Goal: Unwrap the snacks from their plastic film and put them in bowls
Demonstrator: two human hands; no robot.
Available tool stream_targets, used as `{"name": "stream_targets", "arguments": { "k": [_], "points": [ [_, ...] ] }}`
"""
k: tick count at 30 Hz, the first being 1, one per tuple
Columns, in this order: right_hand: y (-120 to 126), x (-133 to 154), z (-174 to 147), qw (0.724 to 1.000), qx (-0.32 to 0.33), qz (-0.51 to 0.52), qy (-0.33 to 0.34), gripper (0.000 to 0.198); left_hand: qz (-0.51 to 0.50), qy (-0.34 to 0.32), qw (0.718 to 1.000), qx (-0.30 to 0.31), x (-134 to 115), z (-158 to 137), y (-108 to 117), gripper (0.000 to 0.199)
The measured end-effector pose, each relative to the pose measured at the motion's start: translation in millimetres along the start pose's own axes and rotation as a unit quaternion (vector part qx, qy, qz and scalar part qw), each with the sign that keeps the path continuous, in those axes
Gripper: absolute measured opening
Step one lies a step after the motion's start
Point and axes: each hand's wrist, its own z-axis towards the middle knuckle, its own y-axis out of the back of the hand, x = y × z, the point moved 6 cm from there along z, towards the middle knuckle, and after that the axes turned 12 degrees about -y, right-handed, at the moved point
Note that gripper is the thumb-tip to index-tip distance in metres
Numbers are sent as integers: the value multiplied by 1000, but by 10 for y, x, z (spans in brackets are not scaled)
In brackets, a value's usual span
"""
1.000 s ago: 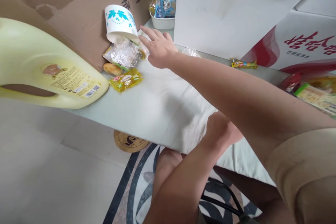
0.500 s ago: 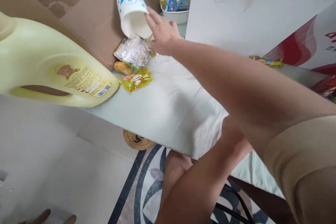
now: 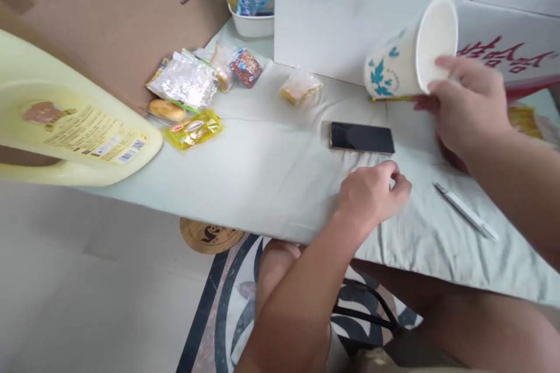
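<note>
My right hand [image 3: 472,99] grips the rim of a white paper cup [image 3: 396,70] printed with blue-green leaves. The cup is tilted on its side, its mouth toward that hand. Below and left of it, my left hand [image 3: 374,192] rests on the cloth, fingers curled in with nothing visible in them. A black-screened smartphone [image 3: 361,137] lies just beyond the left hand. To that hand's right is a slim white pen-like object [image 3: 466,211]. A small wrapped snack [image 3: 300,86] sits left of the cup.
A large pale yellow jug [image 3: 87,122] stands at the left edge. Near it lie a yellow snack packet [image 3: 193,129], a bread roll [image 3: 166,109], a clear crinkled packet [image 3: 186,80] and a red-blue packet [image 3: 245,67]. A white tub [image 3: 254,25] holds snacks. Cardboard [image 3: 109,23] and white boxes [image 3: 324,6] border the table.
My right hand has carried the paper cup from the far left to the right side. The view has swung right, and my left hand now shows on the table.
</note>
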Motion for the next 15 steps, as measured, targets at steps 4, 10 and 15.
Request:
{"name": "stream_targets", "arguments": {
  "k": [4, 10, 15],
  "points": [
    [439, -588, -163, 987, 10, -34, -156, 63, 1, -10, 1000, 10, -87, 57, -118, 20],
    [629, -760, -248, 976, 61, -39, -203, 56, 12, -23, 999, 34, -156, 152, -327, 17],
    [684, -781, -311, 972, 97, -8, -216, 76, 22, -13, 998, 49, -157, 169, -377, 17]
  ]
}}
